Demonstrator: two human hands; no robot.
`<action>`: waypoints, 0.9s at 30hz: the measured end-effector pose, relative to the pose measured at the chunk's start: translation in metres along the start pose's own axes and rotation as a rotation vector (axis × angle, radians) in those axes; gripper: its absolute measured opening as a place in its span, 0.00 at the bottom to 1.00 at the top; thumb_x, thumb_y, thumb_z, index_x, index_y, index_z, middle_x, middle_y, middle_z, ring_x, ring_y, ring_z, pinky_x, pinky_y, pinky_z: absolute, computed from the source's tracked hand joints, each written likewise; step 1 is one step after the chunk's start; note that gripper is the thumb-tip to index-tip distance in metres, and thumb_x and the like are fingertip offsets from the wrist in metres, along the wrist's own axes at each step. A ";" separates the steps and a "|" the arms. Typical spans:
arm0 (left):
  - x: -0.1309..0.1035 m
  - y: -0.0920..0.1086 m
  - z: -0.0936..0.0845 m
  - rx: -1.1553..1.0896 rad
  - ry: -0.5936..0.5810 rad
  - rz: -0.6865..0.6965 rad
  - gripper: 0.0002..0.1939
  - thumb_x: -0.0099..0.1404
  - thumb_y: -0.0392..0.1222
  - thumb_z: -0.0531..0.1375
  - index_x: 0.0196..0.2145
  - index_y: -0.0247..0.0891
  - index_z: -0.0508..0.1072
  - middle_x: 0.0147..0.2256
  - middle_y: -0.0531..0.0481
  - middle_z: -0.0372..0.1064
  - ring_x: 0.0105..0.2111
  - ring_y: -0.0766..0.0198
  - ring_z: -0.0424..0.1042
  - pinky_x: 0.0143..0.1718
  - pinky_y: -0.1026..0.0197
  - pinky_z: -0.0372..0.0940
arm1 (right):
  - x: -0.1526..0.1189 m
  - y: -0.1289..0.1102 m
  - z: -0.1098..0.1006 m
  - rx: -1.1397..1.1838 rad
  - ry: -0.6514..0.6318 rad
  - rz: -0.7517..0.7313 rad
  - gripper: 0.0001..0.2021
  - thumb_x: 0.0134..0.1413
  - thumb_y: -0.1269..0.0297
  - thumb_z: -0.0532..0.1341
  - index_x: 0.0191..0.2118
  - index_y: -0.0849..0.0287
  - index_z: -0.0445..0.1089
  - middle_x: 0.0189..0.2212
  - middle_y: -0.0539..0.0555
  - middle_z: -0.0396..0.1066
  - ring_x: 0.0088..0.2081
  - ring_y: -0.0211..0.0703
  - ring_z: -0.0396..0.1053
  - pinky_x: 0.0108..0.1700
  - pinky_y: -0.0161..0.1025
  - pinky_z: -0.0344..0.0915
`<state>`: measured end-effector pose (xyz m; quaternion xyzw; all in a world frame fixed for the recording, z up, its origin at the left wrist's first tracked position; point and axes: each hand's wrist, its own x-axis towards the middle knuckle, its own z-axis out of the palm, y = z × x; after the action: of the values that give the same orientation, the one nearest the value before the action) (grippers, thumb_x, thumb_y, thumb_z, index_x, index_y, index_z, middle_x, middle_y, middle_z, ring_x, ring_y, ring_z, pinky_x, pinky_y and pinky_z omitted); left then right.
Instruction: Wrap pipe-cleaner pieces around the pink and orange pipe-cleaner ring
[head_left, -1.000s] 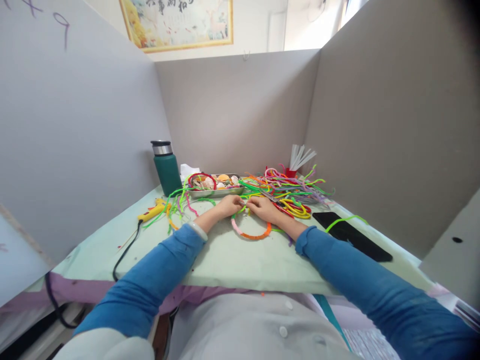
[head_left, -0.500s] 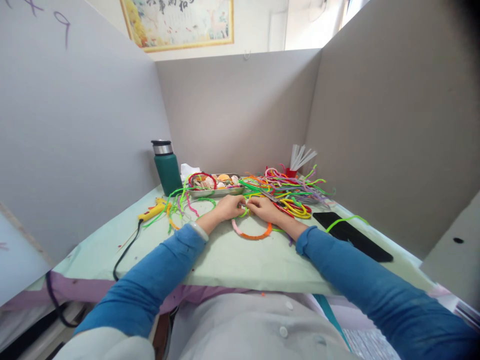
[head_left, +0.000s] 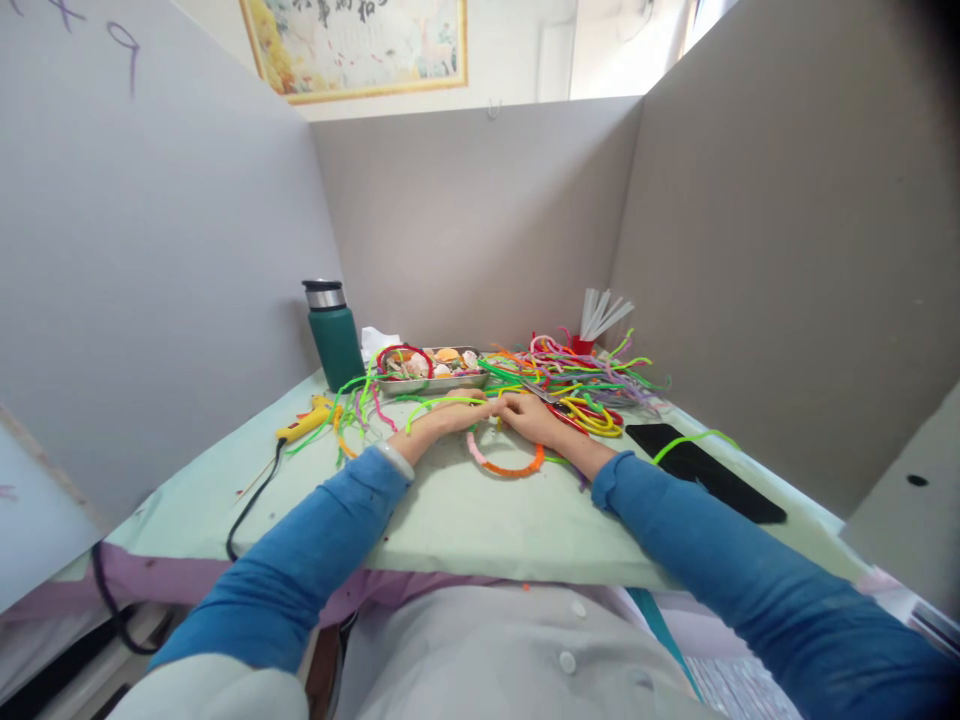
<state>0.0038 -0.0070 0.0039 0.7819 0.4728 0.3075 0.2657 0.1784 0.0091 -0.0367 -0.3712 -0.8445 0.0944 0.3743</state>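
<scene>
A ring (head_left: 512,473) wrapped in pink and orange lies on the pale green tabletop (head_left: 480,530), its far side hidden by my hands. My right hand (head_left: 525,415) is closed in a pinch at the far part of the ring. Against its fingertips rests my left hand (head_left: 466,412), with fingers reaching right; how its fingers are bent is hard to make out. A bright green fuzzy stem (head_left: 427,406) curves over the back of my left hand toward the wrist.
Behind my hands stands a metal tray (head_left: 435,384) of shells. Fuzzy stems (head_left: 600,370) and scissors (head_left: 541,395) lie right of it. A green bottle (head_left: 336,345) and yellow glue gun (head_left: 304,422) are left; a black phone-like slab (head_left: 705,475) is right.
My left hand has turned flatter, its fingers extending toward my right hand. The bright green stem now sweeps left over it. The ring has shifted very slightly; my right hand stays nearly in place.
</scene>
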 end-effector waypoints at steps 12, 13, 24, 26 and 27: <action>0.011 -0.018 0.011 0.426 0.087 0.292 0.13 0.54 0.47 0.55 0.34 0.38 0.72 0.31 0.48 0.69 0.29 0.65 0.64 0.29 0.67 0.56 | 0.000 -0.002 -0.001 0.013 -0.023 -0.005 0.11 0.51 0.67 0.51 0.24 0.63 0.67 0.21 0.50 0.66 0.25 0.33 0.59 0.28 0.31 0.52; 0.011 -0.018 0.011 0.436 0.094 0.301 0.13 0.54 0.47 0.55 0.33 0.38 0.72 0.30 0.48 0.69 0.29 0.65 0.64 0.29 0.67 0.55 | 0.000 -0.002 -0.001 0.016 -0.023 -0.007 0.11 0.51 0.67 0.51 0.24 0.63 0.67 0.21 0.50 0.66 0.25 0.33 0.59 0.28 0.31 0.52; 0.001 -0.009 0.010 0.559 0.118 0.373 0.13 0.57 0.47 0.51 0.33 0.39 0.72 0.32 0.48 0.69 0.31 0.65 0.64 0.32 0.66 0.55 | 0.001 -0.001 -0.002 0.048 -0.047 0.013 0.11 0.49 0.68 0.50 0.22 0.63 0.65 0.21 0.49 0.65 0.24 0.33 0.58 0.27 0.30 0.52; 0.000 -0.010 0.010 0.567 0.132 0.402 0.13 0.58 0.45 0.51 0.33 0.40 0.72 0.33 0.49 0.69 0.32 0.65 0.64 0.32 0.67 0.56 | 0.001 -0.001 -0.002 0.059 -0.061 0.021 0.11 0.49 0.68 0.50 0.22 0.63 0.65 0.20 0.49 0.64 0.23 0.33 0.58 0.27 0.30 0.52; 0.000 -0.010 0.010 0.571 0.138 0.412 0.13 0.58 0.45 0.50 0.34 0.40 0.72 0.33 0.50 0.69 0.32 0.66 0.65 0.32 0.67 0.56 | 0.001 -0.001 -0.002 0.063 -0.067 0.025 0.11 0.49 0.68 0.50 0.22 0.63 0.64 0.20 0.49 0.64 0.23 0.33 0.58 0.27 0.30 0.51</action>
<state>0.0053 -0.0041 -0.0098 0.8810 0.3888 0.2621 -0.0636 0.1783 0.0092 -0.0345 -0.3664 -0.8484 0.1382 0.3560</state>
